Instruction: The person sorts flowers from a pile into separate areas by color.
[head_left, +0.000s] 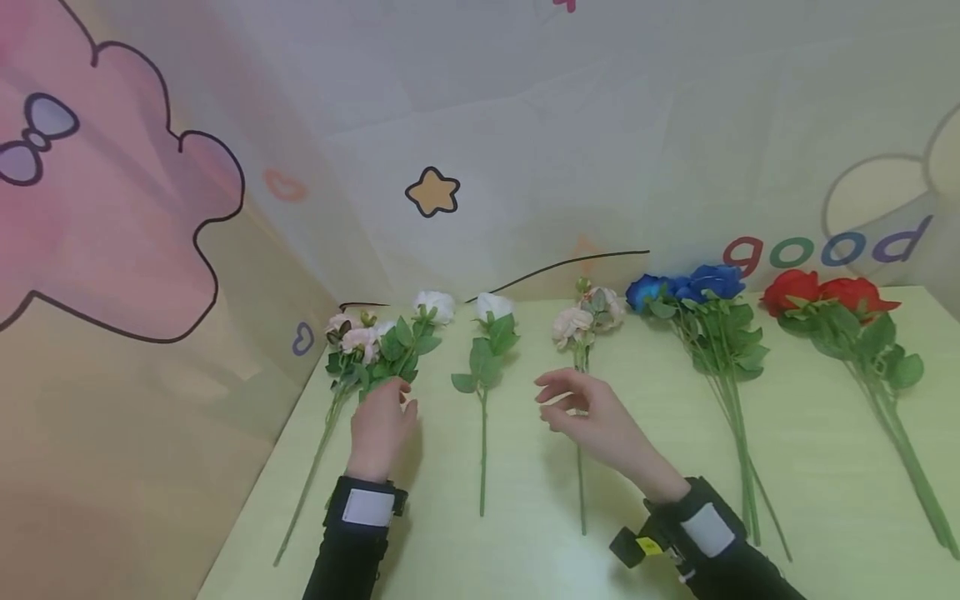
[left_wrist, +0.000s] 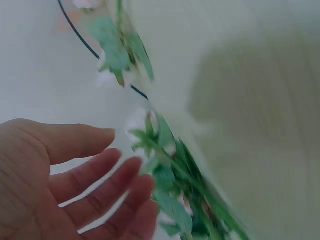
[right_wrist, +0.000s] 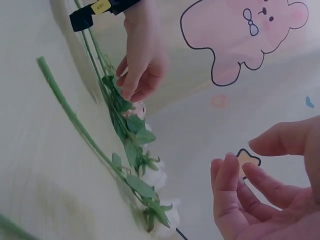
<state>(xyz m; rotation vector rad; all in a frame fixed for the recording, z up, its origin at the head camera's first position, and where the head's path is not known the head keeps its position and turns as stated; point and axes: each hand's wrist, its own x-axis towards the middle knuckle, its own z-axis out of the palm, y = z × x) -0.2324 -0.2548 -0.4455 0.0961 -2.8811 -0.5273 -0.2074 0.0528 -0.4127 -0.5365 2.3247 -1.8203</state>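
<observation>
My left hand [head_left: 381, 425] hovers beside the leafy stems of a bunch of pale pink flowers [head_left: 360, 340] and white roses [head_left: 435, 307]. Its fingers are loosely bent with nothing between them, as the left wrist view also shows. Over the stem of a pale pink flower spray [head_left: 573, 323] is my right hand [head_left: 596, 417], partly hiding that stem. In the right wrist view its fingers [right_wrist: 227, 172] and thumb are apart and hold nothing. Between the two hands lies a single white rose [head_left: 493, 307], its green stem pointing toward me.
On the right of the pale table [head_left: 525, 558] lie several blue roses [head_left: 708, 283], with red roses [head_left: 795, 292] farther right. A printed cloth backdrop [head_left: 525, 167] rises along the back and left side. Both wrists wear dark straps with cameras.
</observation>
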